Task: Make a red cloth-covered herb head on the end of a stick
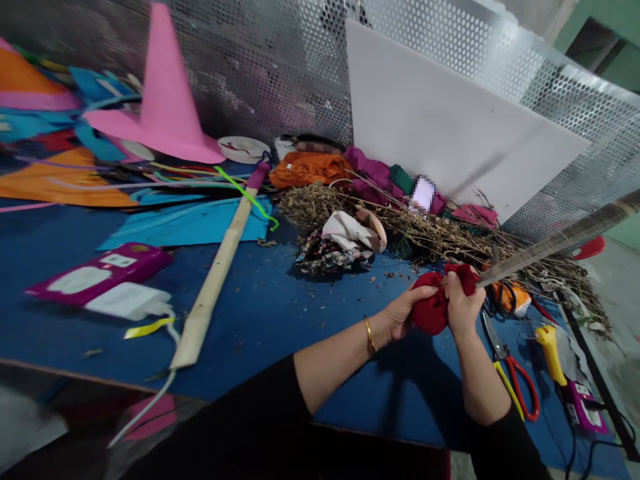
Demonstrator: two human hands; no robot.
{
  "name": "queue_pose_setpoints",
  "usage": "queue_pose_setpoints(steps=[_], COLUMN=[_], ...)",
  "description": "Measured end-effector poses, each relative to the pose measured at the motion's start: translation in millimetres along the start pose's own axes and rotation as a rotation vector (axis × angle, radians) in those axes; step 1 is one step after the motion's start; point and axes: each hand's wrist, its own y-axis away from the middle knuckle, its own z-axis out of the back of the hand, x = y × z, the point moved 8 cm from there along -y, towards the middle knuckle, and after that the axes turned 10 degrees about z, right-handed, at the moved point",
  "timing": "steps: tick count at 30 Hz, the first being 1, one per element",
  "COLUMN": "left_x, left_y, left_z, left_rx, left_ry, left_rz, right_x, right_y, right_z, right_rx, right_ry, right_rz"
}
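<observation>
We have the fingers of our left hand (400, 312) closed around the near left side of a red cloth bundle (429, 315), thumb laid over its top, and the fingers of our right hand (464, 303) pinching its gathered right part. The bundle is thus between our two hands, above the blue worktop (280, 313). Right at our right fingers is the lower end of a long pole (555, 245), slanting up and away to the right; we cannot tell whether they grip it too. Just right of these fingers lies an orange and white item (517, 300), with scissors (515, 373) nearer to us and a yellow-handled tool (551, 353) farther right. Beyond our fingers stretch dried stems (435, 233), a white board (450, 113) leaning behind them against perforated metal (305, 60). Left of our left fingers sits a crumpled patterned cloth (333, 257); well apart, farther left, are a pale wooden stick (215, 287), a purple packet (100, 273) and a pink cone hat (167, 93).
</observation>
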Motion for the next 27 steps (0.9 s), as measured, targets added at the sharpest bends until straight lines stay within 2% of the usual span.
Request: queue_pose_setpoints(steps=[2, 5, 9, 15, 18, 21, 24, 27], left_x=[1, -4, -3, 2, -4, -13, -17, -15], left_y=[-4, -4, -3, -3, 0, 3, 2, 2], left_z=[4.5, 6.7, 6.9, 3.3, -6.4, -11.5, -10.5, -7.1], left_rx=[0.005, 0.026, 0.028, 0.05, 0.101, 0.098, 0.071, 0.028], left_ry=[0.023, 0.053, 0.059, -0.017, -0.041, -0.039, -0.04, -0.086], left_rz=[0.041, 0.014, 0.011, 0.021, -0.048, -0.139, -0.17, -0.145], right_x=[-1, -2, -10, -14, -11, -9, -7, -3], right_y=[1, 3, 1, -4, -6, -8, -10, -12], right_z=[-5, -14, -13, -6, 0, 7, 8, 9], right_rx=[0.033, 0.072, 0.016, -0.035, -0.126, -0.192, -0.127, -0.042], right_ry=[-0.076, -0.28, -0.436, -0.43, -0.459, -0.408, -0.309, -0.233], right_rz=[-0.03, -0.082, -0.159, -0.19, -0.17, -0.139, -0.105, -0.035])
